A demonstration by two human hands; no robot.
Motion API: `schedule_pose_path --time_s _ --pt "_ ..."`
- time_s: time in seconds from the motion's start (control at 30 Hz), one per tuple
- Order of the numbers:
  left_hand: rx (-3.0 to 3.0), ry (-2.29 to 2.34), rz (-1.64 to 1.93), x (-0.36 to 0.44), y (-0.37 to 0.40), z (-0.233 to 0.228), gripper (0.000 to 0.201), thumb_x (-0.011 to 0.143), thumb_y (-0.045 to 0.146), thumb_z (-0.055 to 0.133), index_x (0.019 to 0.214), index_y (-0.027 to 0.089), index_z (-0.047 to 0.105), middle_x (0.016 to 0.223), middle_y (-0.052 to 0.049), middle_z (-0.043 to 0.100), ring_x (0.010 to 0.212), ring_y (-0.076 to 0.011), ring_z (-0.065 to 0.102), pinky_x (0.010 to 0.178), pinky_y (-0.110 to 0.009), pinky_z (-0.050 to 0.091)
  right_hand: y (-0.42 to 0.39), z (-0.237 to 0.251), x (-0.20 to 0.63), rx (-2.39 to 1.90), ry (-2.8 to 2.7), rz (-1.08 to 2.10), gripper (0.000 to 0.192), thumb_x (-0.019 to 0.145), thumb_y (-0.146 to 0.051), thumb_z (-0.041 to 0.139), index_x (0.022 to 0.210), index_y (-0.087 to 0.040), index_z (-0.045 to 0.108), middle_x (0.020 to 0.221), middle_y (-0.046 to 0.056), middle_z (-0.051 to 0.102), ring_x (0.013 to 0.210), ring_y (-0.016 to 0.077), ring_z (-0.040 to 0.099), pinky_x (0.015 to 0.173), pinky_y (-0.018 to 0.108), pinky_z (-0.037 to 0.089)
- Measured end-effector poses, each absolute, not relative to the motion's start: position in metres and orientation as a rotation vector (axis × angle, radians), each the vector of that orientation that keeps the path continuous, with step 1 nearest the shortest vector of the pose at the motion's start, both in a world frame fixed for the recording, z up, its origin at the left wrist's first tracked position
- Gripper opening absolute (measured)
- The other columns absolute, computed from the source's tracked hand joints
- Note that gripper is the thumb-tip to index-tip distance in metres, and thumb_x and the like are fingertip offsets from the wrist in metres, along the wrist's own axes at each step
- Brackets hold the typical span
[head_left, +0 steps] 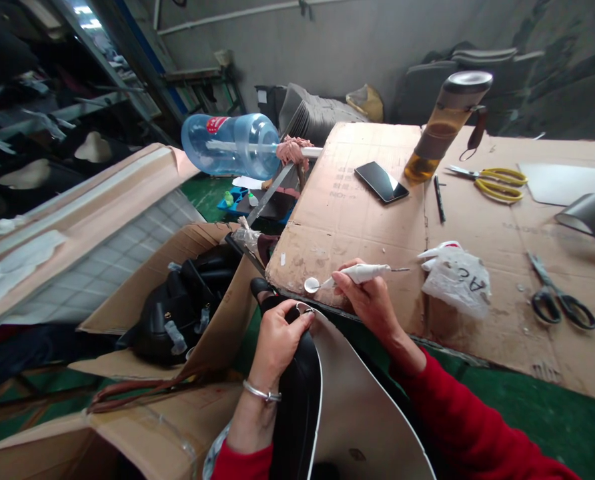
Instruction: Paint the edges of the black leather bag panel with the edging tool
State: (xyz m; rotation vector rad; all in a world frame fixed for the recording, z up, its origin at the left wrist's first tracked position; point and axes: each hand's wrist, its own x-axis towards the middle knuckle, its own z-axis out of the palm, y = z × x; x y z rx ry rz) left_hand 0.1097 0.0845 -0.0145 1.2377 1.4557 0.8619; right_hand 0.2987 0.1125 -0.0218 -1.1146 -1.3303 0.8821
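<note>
- The right hand [365, 300] pinched a white tube [361, 273], its long axis running from three to nine o'clock.
- The tube's tip met a small white cap [311, 285].
- The left hand [277, 343], fingers curled, gripped the black bag's edge [297, 387], at seven o'clock from the cap.

My one camera sits on the head, facing forward and down, close over the surface [477, 220].
</note>
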Motion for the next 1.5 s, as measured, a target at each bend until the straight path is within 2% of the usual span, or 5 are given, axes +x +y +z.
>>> schedule_pose_path --time_s 0.57,0.77,0.97,1.27,1.5 --pt "1.249 1.432 0.856 0.107 0.087 -0.013 0.016 0.074 0.03 0.076 0.08 0.015 0.078 0.075 -0.001 0.075 0.073 -0.0182 0.063 0.071 -0.026 0.046 0.104 -0.032 0.299 -1.035 -1.576 0.802 0.02 0.1 -0.04 0.069 0.099 -0.02 0.067 0.09 0.002 0.069 0.076 0.0165 0.062 0.068 0.025 0.047" --pt "1.168 1.404 0.869 0.107 0.086 -0.016 0.016 0.071 0.031 0.078 0.076 0.016 0.077 0.073 -0.001 0.074 0.07 -0.0173 0.062 0.068 -0.025 0.046 0.103 -0.031 0.298 -1.094 -1.568 0.771 0.018 0.102 -0.036 0.066 0.093 -0.02 0.066 0.079 -0.001 0.063 0.065 0.014 0.055 0.061 0.025 0.042" --pt "1.125 1.387 0.871 0.107 0.086 -0.016 0.019 0.071 0.032 0.08 0.08 0.015 0.078 0.075 -0.002 0.075 0.071 -0.0175 0.062 0.069 -0.026 0.046 0.102 -0.029 0.298 -1.026 -1.557 0.814 0.016 0.099 -0.036 0.071 0.099 -0.019 0.069 0.088 0.001 0.069 0.073 0.0151 0.061 0.066 0.025 0.046" --pt "1.116 1.379 0.868 0.107 0.085 -0.014 0.019 0.07 0.032 0.08 0.079 0.015 0.077 0.074 -0.001 0.074 0.07 -0.0169 0.061 0.068 -0.026 0.045 0.099 -0.03 0.298 -1.076 -1.542 0.745 0.019 0.1 -0.035 0.069 0.09 -0.019 0.066 0.076 -0.001 0.064 0.063 0.0135 0.054 0.059 0.025 0.041" --pt "1.118 1.361 0.871 0.107 0.085 -0.018 0.021 0.071 0.034 0.081 0.08 0.015 0.077 0.075 -0.002 0.074 0.07 -0.0166 0.061 0.068 -0.025 0.045 0.102 -0.03 0.3 -1.071 -1.528 0.866 0.021 0.098 -0.04 0.07 0.097 -0.019 0.069 0.082 0.0 0.067 0.068 0.0148 0.058 0.062 0.025 0.044"
